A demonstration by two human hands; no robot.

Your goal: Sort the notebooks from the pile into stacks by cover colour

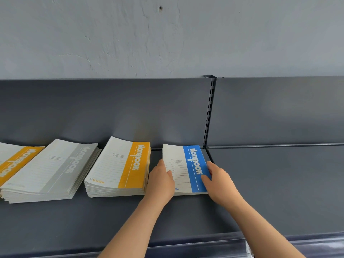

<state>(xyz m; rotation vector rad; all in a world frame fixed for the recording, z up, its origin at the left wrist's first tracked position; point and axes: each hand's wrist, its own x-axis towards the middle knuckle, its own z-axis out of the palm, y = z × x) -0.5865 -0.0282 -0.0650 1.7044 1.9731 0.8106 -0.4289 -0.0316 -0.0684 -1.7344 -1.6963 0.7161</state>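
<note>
A blue-banded notebook stack [183,164] lies flat on the dark grey shelf [270,183], close to the back panel. My left hand [161,181] presses against its left edge, thumb on the cover. My right hand [220,183] grips its right edge, thumb over the blue band. Left of it sits a taller stack with an orange band [121,166]. Further left is a grey-banded stack [52,170]. At the far left edge an orange-banded notebook [13,162] lies on another pile, partly cut off.
A slotted metal upright [209,112] rises just behind the blue stack and divides the back panel. The shelf runs on bare to the right of it. A clear price strip [279,243] edges the shelf front. A plastered wall [167,34] is above.
</note>
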